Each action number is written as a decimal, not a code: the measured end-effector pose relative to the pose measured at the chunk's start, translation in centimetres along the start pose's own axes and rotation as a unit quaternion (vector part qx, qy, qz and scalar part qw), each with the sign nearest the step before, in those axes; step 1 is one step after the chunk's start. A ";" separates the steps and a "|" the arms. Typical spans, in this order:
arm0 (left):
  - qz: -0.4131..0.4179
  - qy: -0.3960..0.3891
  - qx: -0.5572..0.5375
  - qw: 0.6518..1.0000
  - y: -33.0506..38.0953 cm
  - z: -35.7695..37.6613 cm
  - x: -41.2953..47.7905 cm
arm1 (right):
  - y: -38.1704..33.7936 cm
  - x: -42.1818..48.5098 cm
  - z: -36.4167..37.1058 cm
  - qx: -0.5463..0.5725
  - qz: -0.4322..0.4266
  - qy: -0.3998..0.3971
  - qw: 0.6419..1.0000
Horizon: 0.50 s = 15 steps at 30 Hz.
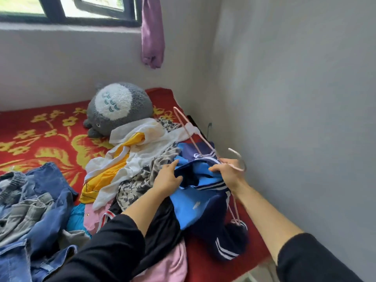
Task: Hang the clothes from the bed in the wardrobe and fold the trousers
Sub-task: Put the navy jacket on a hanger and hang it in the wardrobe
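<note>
**A:** Where do things stand?

**B:** Take twelve o'clock as the window end of the bed (40, 137). The top (193, 206) lies on the pile (130, 159) just in front of the person, close to the wall (284, 119) at three o'clock. The left hand (167, 177) pinches the edge of the top's neck opening. The right hand (226, 174) is closed round the neck of the hanger (236, 168), with the hook pointing to three o'clock.

**A:** Is the hanger in yet?

**B:** Not fully, I'd say. One arm sticks out bare toward eleven o'clock, over the white cloth (150, 139). The other runs down to five o'clock along the top's edge. I cannot tell whether that one is inside the fabric or beside it.

**A:** So how should it be done?

**B:** My advice is that the left hand holds the neck open and taut. The right hand then feeds one arm of the hanger through it into a shoulder, tilts, and slips the other arm in. It shouldn't be forced, because a striped collar like that probably stretches out of shape. I would lift the top off the pile first, so the patterned cloth (142, 176) at nine o'clock of it isn't dragged along. Both shoulders should sit level before it is carried off. The wardrobe is not in view.

**A:** And the trousers?

**B:** The jeans (46, 192) are heaped at nine o'clock, not yet folded. They can wait until this top is hung.
</note>
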<state>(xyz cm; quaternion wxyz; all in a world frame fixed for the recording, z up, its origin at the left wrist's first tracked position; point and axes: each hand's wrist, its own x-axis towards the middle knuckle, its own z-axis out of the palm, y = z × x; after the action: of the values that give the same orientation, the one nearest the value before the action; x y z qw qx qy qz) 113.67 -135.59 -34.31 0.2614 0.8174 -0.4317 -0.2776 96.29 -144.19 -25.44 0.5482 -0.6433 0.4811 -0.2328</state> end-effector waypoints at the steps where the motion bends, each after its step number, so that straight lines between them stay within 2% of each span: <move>1: 0.009 -0.003 0.011 1.000 1.3 -0.1 0.3 | -1.3 -0.2 -1.1 0.003 -0.007 -0.014 1.000; 4: 0.040 -0.008 0.034 0.999 5.0 -0.1 0.8 | -4.8 -1.1 -4.0 0.005 -0.041 -0.051 0.998; 9: 0.082 0.004 -0.003 0.997 8.7 -0.5 1.1 | -9.1 -2.8 -7.6 0.036 -0.096 -0.074 0.992; 12: 0.075 0.056 -0.073 0.993 10.0 -3.0 0.8 | -11.1 -2.6 -9.2 0.049 -0.111 -0.037 0.992; 15: 0.094 0.168 -0.169 0.967 11.6 -8.3 0.1 | -12.2 -1.3 -10.5 0.033 -0.120 0.054 0.991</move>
<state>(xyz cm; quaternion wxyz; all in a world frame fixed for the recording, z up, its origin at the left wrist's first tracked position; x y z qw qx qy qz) 112.86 -139.77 -20.69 0.4890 0.7522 -0.4035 -0.1796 91.46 -148.86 -10.77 0.5110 -0.6641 0.4213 -0.3468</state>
